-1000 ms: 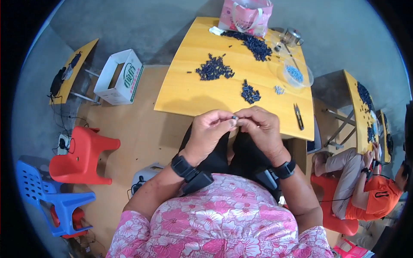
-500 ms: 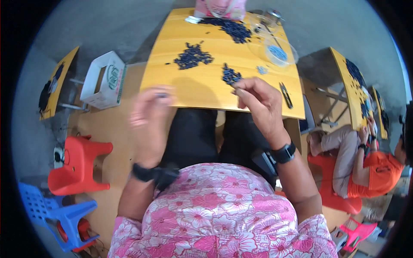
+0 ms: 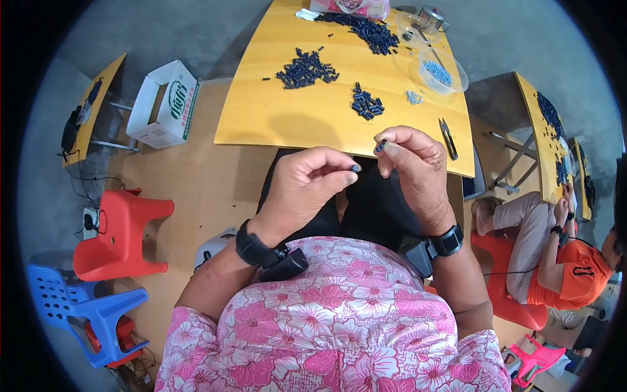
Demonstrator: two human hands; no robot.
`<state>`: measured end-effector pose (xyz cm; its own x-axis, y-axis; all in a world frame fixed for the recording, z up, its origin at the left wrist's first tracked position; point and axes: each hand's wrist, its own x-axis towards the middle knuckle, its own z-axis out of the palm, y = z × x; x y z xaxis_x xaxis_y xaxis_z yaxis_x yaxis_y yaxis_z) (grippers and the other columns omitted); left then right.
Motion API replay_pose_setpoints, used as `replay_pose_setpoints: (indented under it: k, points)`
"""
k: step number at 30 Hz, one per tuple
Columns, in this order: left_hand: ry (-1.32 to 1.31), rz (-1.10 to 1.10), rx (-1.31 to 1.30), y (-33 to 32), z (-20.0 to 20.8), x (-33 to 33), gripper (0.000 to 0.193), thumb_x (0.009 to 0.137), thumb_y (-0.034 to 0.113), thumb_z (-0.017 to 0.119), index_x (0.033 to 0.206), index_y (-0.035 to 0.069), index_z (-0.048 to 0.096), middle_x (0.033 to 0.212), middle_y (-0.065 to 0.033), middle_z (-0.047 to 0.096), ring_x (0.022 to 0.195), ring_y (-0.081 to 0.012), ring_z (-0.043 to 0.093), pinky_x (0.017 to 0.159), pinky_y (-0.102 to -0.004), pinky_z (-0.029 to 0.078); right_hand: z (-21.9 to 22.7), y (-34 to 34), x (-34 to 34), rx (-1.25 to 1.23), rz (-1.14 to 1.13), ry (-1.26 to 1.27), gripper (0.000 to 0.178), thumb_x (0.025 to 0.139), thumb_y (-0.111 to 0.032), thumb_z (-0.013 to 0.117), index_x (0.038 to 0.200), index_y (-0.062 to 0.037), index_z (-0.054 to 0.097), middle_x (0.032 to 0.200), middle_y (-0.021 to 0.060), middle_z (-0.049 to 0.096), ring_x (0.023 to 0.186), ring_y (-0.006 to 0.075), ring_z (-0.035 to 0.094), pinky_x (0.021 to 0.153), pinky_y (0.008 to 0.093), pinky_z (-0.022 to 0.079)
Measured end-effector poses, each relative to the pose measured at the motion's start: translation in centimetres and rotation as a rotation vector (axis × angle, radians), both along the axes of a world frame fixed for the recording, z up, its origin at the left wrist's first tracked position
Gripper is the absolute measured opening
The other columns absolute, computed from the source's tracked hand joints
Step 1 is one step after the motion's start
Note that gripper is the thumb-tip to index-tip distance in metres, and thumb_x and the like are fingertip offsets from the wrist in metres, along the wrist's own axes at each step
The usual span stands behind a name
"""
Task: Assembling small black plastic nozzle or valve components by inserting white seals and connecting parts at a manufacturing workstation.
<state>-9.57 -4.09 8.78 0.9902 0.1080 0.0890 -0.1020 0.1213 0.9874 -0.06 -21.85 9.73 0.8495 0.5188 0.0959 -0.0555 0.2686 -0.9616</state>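
Note:
My left hand (image 3: pixel 307 186) is closed in a pinch on a small dark cylindrical piece (image 3: pixel 354 168), whose end shows past the fingertips. Close beside it, my right hand (image 3: pixel 421 173) pinches another small dark piece (image 3: pixel 381 147) with a bluish end. The two pieces are apart, both just in front of the table edge. Beyond my hands a small pile of dark cylindrical pieces (image 3: pixel 367 102) lies on the yellow table (image 3: pixel 248 114). Thread snips (image 3: pixel 448 139) lie to the right, and a few light blue bits (image 3: pixel 413 97) are scattered behind them.
More dark pieces lie in a left pile (image 3: pixel 307 70) and a far pile (image 3: pixel 372 34). Clear plastic bowls, one holding blue bits (image 3: pixel 436 73), and a metal-lidded jar (image 3: pixel 431 19) stand far right. A white carton (image 3: pixel 160 104) and red stool (image 3: pixel 124 228) are left; a co-worker (image 3: pixel 568 271) sits right.
My left hand has swung right from the left side, nearer my right hand. Both hands appear lower against the table edge, and the whole view has shifted slightly.

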Motion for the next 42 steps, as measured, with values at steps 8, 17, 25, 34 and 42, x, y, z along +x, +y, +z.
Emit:
replay_pose_setpoints:
  k: [8, 17, 25, 34, 42]
  points:
    - [0.064, -0.073, -0.026, -0.8, -1.2, 1.7, 0.01, 0.089, 0.007, 0.068, 0.094, -0.002, 0.068, 0.074, -0.0006, 0.064, 0.056, -0.0038, 0.057, 0.045, -0.0193, 0.047, -0.5, -0.7, -0.6, -0.115, 0.027, -0.056, 0.011, 0.088, 0.0, 0.062, 0.097, -0.0001, 0.069, 0.082, 0.0032, 0.067, 0.068, 0.0078, 0.06, 0.064, 0.0217, 0.049]
    - [0.168, -0.077, -0.025, -0.2, -1.2, 1.5, 0.013, 0.087, 0.003, 0.069, 0.099, -0.002, 0.068, 0.093, -0.0047, 0.07, 0.085, -0.009, 0.064, 0.079, -0.0233, 0.052, -0.7, 0.0, -0.4, -0.193, 0.041, -0.086, 0.011, 0.088, 0.0, 0.061, 0.097, -0.0002, 0.068, 0.084, 0.0023, 0.066, 0.07, 0.0074, 0.06, 0.066, 0.0211, 0.049]
    - [0.184, -0.072, -0.013, 0.0, -1.3, 1.5, 0.012, 0.087, 0.003, 0.068, 0.099, -0.002, 0.068, 0.094, -0.0051, 0.07, 0.085, -0.0088, 0.064, 0.079, -0.0233, 0.052, -0.5, 0.0, -0.1, -0.238, 0.069, -0.148, 0.012, 0.088, 0.002, 0.059, 0.096, 0.0017, 0.068, 0.086, 0.0031, 0.066, 0.07, 0.0081, 0.061, 0.066, 0.0216, 0.05]
    - [0.183, -0.075, -0.012, 0.0, -1.7, 1.5, 0.013, 0.088, 0.003, 0.068, 0.099, -0.003, 0.068, 0.093, -0.0048, 0.069, 0.084, -0.0084, 0.063, 0.078, -0.0227, 0.052, -0.3, -0.1, 0.5, -0.322, 0.081, -0.358, 0.015, 0.084, 0.005, 0.06, 0.094, 0.0016, 0.069, 0.084, 0.0068, 0.065, 0.069, 0.0106, 0.062, 0.064, 0.0228, 0.049]
    - [0.198, -0.072, -0.009, -0.1, -1.8, 1.2, 0.012, 0.087, 0.004, 0.068, 0.098, -0.003, 0.068, 0.091, -0.0039, 0.069, 0.082, -0.0078, 0.063, 0.077, -0.0225, 0.052, -0.1, -0.1, 0.7, -0.416, 0.057, -0.629, 0.018, 0.08, 0.005, 0.062, 0.094, -0.0018, 0.071, 0.08, 0.0082, 0.067, 0.068, 0.0143, 0.064, 0.063, 0.0259, 0.051]
